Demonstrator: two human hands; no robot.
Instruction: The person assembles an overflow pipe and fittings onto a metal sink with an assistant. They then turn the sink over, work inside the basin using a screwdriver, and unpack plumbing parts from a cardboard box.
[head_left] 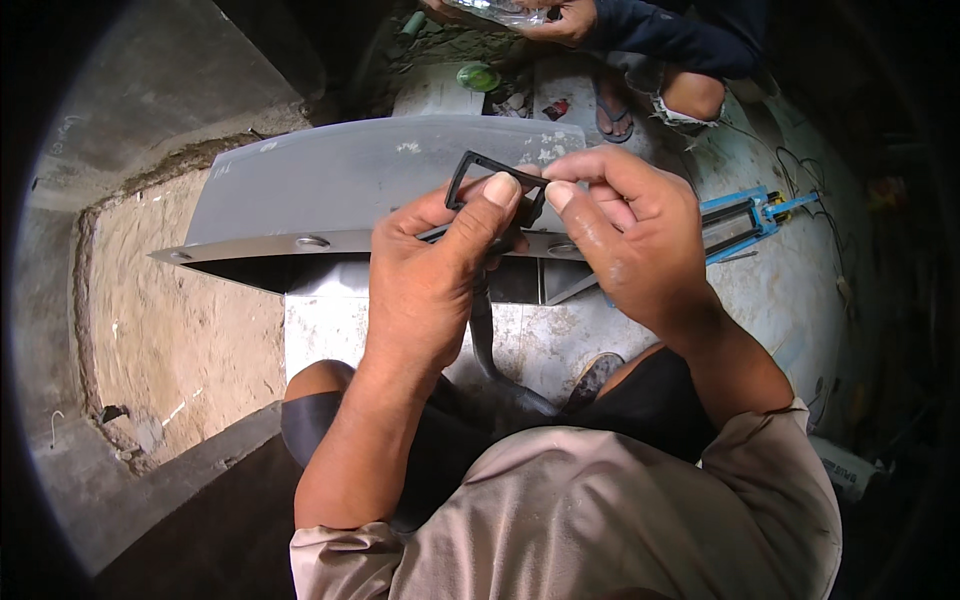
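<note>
The pale floor [330,335] carries the grey hood [330,185], which lies across the far side of the scene with its round buttons along the near edge. A blue tool [745,222] with a long body lies on the floor to the right of the hood. At the far right, a co-worker's sleeve [650,35] is visible. A dark hose [485,345] runs below the hands, on the near side of the hood.

The left hand [425,260] and the right hand [645,230] meet above the hood. Between them is the black frame [487,161], rectangular, thin-walled and open in the middle. The left fingers grasp it, thumb on the near side; the fingers behind are partly hidden. The right thumb and forefinger pinch its right end.

Handling: the frame is probably light and fairly stiff, likely plastic. Its narrow walls may flex or crack if twisted. Grip opposite short sides near the corners, using light pressure.
</note>
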